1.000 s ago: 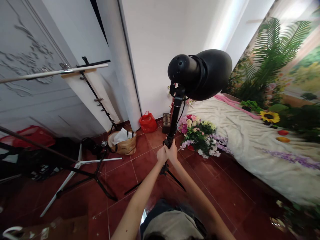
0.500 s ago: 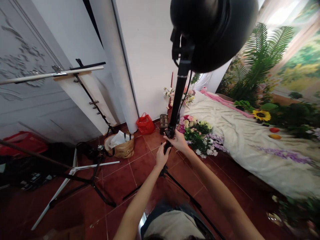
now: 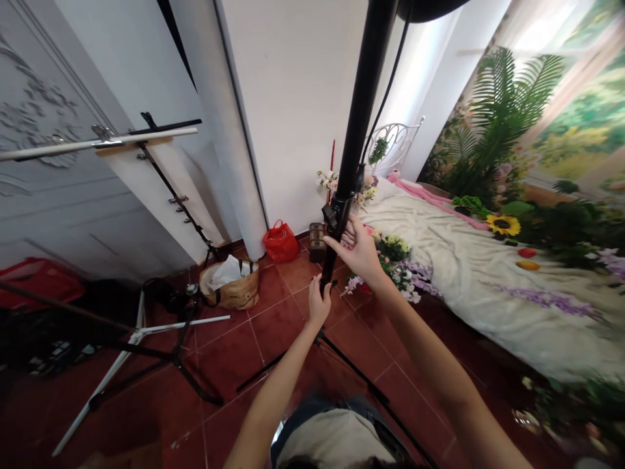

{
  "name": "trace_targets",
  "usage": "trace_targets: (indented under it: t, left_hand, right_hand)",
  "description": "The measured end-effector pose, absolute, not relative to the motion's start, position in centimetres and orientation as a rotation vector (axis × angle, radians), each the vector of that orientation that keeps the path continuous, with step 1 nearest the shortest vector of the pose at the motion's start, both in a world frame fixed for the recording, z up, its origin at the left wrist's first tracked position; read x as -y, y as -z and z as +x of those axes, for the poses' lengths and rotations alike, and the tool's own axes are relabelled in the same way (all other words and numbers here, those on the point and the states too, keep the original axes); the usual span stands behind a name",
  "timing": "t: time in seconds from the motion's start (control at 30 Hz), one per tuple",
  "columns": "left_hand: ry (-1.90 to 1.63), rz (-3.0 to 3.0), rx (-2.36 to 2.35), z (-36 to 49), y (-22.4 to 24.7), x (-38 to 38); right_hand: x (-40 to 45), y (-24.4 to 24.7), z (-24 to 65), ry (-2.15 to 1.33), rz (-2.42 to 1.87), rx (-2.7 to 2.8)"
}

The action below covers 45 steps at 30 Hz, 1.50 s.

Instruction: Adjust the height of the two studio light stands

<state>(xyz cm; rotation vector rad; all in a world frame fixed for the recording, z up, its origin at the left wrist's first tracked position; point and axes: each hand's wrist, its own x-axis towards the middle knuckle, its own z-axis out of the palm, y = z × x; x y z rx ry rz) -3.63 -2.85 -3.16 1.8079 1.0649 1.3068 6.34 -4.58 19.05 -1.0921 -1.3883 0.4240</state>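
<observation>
A black light stand [image 3: 361, 98] rises from the tiled floor, its upper column leaning right toward the top of the view. The dark lamp head [image 3: 432, 8] shows only its lower edge there, with a cable hanging beside the column. My left hand [image 3: 319, 302] is wrapped round the lower part of the column, near a small knob. Higher up, my right hand [image 3: 359, 251] is closed round the column just below the black clamp collar [image 3: 334, 215], thumb in front and fingers behind. The stand's legs spread on the floor below my hands.
At right, a bed with a cream blanket [image 3: 439, 260] holds flowers and a sunflower. A red bag [image 3: 281, 243], small chest [image 3: 316, 242] and woven basket [image 3: 239, 286] stand ahead. White and black stand legs [image 3: 141, 333] spread at left.
The lamp head and upper column have risen, and the head is now mostly out of view. My right hand has moved up with the collar; my left hand stays low on the column.
</observation>
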Motion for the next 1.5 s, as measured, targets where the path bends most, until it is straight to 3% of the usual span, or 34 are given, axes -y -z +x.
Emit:
trace_targets:
  t: [0.1,0.3,0.43,0.87,1.27,1.5]
  left_hand:
    - [-1.309,1.826,-1.056,-3.6,2.9,2.9]
    - [-1.297,1.829,-1.054,-3.8,3.0,2.9]
    - [-1.286,1.832,-1.064,-3.9,3.7,3.1]
    - [-1.244,1.841,-1.08,-4.2,4.3,3.2]
    - [-1.243,1.9,-1.054,-4.7,3.4,3.1]
    - [-1.211,1.889,-1.042,-4.8,3.5,2.9]
  right_hand:
    - [6.8,-14.9,7.2,-0.38,-1.163,1.408]
    - [10.7,-1.7,8.5,-0.444,-1.574,1.4]
    - [10.2,2.6,8.0,-0.41,-1.58,1.54]
    - [2.9,3.7,9.8,-0.592,-1.561,1.323]
    - [3.6,3.5,9.0,-0.768,-1.384,0.946]
    - [-0.1,2.5,10.9,-0.658,-1.933,1.071]
